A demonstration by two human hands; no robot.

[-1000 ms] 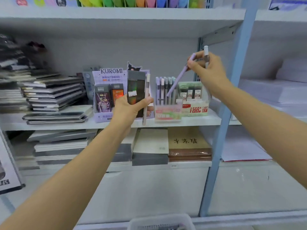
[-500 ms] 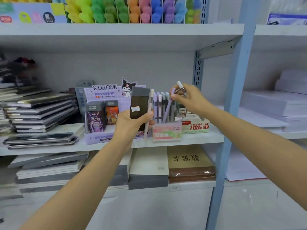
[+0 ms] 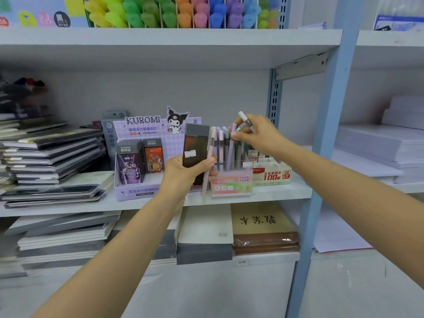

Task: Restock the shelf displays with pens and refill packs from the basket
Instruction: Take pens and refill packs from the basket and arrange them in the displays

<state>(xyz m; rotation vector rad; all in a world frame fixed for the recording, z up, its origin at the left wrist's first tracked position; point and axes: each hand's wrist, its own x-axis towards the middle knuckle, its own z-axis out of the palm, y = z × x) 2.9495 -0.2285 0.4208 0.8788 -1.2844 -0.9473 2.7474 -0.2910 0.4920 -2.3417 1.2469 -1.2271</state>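
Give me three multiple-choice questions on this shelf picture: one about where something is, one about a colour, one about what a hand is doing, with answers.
1. Seen from the camera, where does the Kuromi display box stand relative to the Fruit Soda pen display?
A) left of it
B) right of it
C) on the shelf below

2. What colour is the pinched pen that the right hand holds by its top in that display?
A) green
B) lilac
C) red

3. The left hand is:
A) open and empty
B) flat on the shelf
C) gripping a dark refill pack and a pale pink pen

Answers:
1 A, the box sits on the display's left on the same shelf.
2 B, its barrel is pale purple.
3 C, the thumb clamps both.
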